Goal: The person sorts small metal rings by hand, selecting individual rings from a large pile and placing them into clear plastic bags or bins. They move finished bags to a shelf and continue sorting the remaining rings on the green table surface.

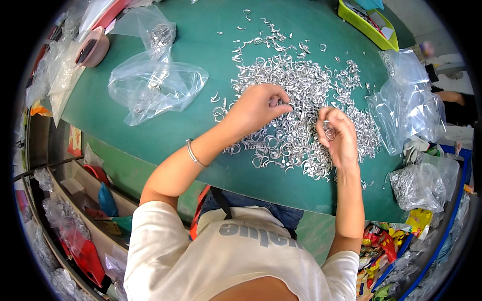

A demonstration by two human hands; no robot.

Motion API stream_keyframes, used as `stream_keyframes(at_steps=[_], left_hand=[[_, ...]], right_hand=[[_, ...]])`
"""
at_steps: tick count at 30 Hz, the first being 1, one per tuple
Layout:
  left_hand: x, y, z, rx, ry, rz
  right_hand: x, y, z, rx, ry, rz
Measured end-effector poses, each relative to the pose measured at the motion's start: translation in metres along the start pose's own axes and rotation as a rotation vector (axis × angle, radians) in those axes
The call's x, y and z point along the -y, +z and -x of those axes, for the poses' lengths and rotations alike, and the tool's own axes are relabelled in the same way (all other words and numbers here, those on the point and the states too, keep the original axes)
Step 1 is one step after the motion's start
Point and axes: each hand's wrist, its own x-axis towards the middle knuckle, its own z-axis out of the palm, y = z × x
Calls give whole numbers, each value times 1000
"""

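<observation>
A wide pile of small silver-coloured metal rings (296, 143) is spread over the green tabletop (201, 150). Over the pile's left side, my left hand (261, 108) is closed, thumb and fingers curled together. Whatever it pinches, if anything, is too small to make out. To its right, my right hand (340, 135) has curled fingers, palm partly up, with a silver ring (329, 132) between thumb and fingers. Loose pieces lie under and around both hands, some ring-shaped, others too small to tell.
Clear plastic bags with metal pieces lie at the left (158, 88) and at the right edge (422, 185); another clear bag (406, 100) lies far right. A pink bowl (95, 47) stands far left, a yellow-green bin (369, 25) far right. Shelves (75, 193) flank the table's left.
</observation>
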Motion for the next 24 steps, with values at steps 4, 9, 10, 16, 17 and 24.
stream_keyframes(at_steps=[4,9,10,16,17,24], left_hand=[[8,16,5,-140,186,-322],[14,14,4,-140,181,-267],[16,15,1,-173,196,-202],[2,-15,-9,103,-307,1187],[3,-18,-8,128,-264,1259],[9,-13,-9,189,-277,1353]], right_hand=[[2,2,-11,-142,44,132],[-10,4,-30,-174,-241,1077],[-13,13,-30,-210,-323,1345],[-20,3,-32,-267,-504,1301],[-17,-1,-32,-272,-471,1128],[4,-20,-22,16,113,-160]])
